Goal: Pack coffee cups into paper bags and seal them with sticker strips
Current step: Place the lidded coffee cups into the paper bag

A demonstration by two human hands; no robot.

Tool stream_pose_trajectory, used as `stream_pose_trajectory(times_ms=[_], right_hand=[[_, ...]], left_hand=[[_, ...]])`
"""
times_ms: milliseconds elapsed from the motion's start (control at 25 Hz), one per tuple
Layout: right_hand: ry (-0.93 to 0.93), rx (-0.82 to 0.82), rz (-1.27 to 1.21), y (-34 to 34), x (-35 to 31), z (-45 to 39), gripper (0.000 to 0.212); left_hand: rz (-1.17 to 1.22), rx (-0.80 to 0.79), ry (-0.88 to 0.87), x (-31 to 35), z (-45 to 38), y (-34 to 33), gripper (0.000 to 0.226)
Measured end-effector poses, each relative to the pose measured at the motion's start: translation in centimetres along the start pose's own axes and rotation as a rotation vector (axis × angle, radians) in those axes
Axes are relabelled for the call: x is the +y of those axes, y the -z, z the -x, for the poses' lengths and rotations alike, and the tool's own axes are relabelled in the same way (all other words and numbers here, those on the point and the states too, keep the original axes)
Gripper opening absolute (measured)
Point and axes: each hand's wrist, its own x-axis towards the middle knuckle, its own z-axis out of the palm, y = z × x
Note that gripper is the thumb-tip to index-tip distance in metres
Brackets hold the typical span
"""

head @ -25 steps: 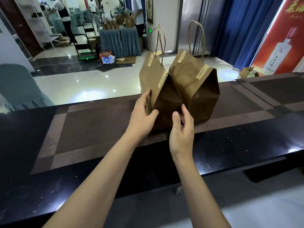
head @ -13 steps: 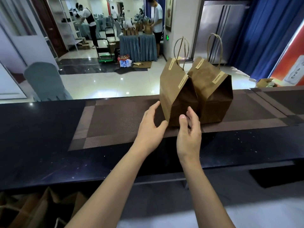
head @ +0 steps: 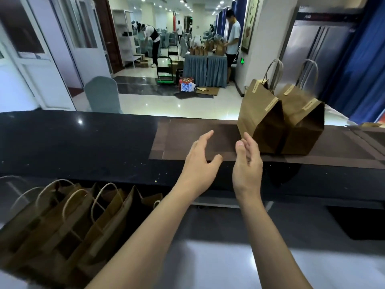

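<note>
Your left hand hovered over the near edge of the brown mat on the black counter, fingers straight and loosely spread, thumb out to the side, gripping nothing. Your right hand was raised just beside it, palm turned inward, fingers relaxed and slightly apart, also holding nothing; its fingertips lay against or just short of the near lower corner of the nearer paper bag, and you could not tell from this view whether they touched. That bag stood upright on the mat toward the counter's right end, its top folded over and fastened with two pale sticker strips. A second sealed bag stood right against it on the far-right side, likewise strapped with strips, both with twisted paper handles rising from the top. No coffee cups were visible; whatever the bags held was hidden. Below the counter's near edge, at the lower left, a row of open paper bags stood packed together with their handles up.
</note>
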Motion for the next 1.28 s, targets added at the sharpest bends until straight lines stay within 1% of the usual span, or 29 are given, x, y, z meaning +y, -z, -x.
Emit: stream_pose_trajectory(times_ms=[280,600,680,840,1040,1280], right_hand=[[-0.025,-0.068,0.003,-2.1,-1.8,6.7,0.044],[-0.051,-0.155,0.027,-4.1,-2.3,13.6,0.042],[-0.058,-0.18,0.023,-4.6,-2.2,14.5,0.042],[-0.093,-0.223,0.016,-4.9,-1.8,14.5,0.037],[-0.096,-0.337,0.024,-5.5,-0.2,12.5,0.028],[-0.095,-0.57,0.14,-6.5,2.3,10.5,0.025]], left_hand=[[-0.085,0.03,-0.074,1.4,7.1,6.6,0.063],[-0.148,0.088,-0.08,1.5,14.4,12.4,0.063],[-0.176,0.131,-0.089,1.1,15.8,13.3,0.062],[-0.21,0.269,-0.115,-0.2,17.7,13.8,0.055],[-0.297,0.345,-0.036,-2.0,19.6,13.1,0.048],[-0.417,0.488,0.143,-4.8,22.3,11.2,0.039]])
